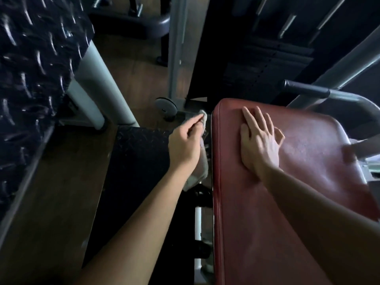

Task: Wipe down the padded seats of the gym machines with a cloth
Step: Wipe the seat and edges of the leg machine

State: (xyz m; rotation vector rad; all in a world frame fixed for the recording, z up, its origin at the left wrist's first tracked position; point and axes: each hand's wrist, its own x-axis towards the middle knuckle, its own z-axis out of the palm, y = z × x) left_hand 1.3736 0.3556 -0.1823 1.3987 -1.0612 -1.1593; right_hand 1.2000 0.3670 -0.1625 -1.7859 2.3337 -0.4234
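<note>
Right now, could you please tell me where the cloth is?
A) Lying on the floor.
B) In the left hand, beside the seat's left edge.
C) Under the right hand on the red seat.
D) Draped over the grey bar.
B: the left hand grips the cloth just off the left edge of the red seat, while the right hand lies flat on it, bare.

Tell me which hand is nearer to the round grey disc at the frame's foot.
Left. The left hand, pinching the cloth, is below-right of the disc; the right hand lies flat on the red seat, farther right.
</note>
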